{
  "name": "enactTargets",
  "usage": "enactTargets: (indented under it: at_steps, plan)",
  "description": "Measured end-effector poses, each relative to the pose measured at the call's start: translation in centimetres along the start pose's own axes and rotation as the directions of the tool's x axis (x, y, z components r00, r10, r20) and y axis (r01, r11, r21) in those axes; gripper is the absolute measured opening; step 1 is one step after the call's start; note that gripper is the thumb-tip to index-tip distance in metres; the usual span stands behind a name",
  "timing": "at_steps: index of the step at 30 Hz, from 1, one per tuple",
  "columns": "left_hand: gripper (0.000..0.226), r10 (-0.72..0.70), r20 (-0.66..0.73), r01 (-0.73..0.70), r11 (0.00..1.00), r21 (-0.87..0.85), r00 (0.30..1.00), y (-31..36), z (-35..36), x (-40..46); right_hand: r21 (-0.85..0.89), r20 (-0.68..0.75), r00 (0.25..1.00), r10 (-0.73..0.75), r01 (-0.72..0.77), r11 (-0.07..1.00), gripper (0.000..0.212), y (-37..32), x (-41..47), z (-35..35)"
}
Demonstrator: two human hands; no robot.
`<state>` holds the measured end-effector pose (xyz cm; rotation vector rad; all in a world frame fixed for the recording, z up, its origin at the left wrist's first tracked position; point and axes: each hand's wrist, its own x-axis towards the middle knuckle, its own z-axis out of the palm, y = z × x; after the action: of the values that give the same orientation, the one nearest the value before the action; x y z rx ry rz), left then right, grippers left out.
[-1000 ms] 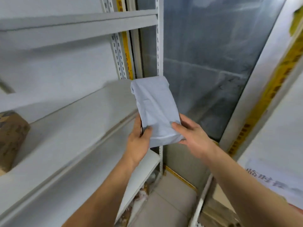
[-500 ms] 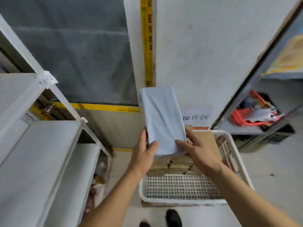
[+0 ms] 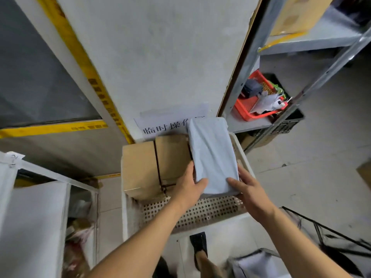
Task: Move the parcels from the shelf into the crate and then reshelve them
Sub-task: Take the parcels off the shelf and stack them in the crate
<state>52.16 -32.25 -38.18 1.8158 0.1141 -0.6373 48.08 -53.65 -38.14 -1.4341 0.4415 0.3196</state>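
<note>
Both hands, left (image 3: 188, 187) and right (image 3: 248, 189), grip a grey parcel (image 3: 212, 155) over the crate (image 3: 192, 215); two boxes (image 3: 154, 165) already inside, beside the left hand; reshelving remains.

Matt plastic-wrapped parcel (image 3: 212, 155), brown cardboard box (image 3: 154, 167), perforated white plastic crate (image 3: 200, 215)
</note>
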Motion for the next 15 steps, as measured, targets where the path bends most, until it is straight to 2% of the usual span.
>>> enactTargets:
  at_steps: [5,8,12,15]
  plan:
    - [0.068,-0.126,-0.041,0.127,0.992,0.016,0.991,-0.6,2.8,5.0,-0.039,0.002,0.997,0.079,-0.079,0.996,0.051,2.2,6.1,-3.2]
    - [0.065,-0.145,-0.142,0.156,0.986,0.065,0.979,-1.5,3.7,7.6,-0.031,0.018,0.993,0.113,-0.113,0.993,0.051,3.9,9.4,-3.7]
    - [0.058,-0.14,-0.276,0.207,0.951,0.23,0.951,-2.2,4.8,10.4,-0.026,0.004,0.99,0.138,-0.138,0.99,0.054,5.5,11.9,-4.0]
    - [0.043,-0.134,-0.305,0.249,0.892,0.377,0.943,-2.3,5.3,11.6,-0.056,-0.009,0.99,0.139,-0.139,0.989,0.057,6.1,12.3,-4.2]
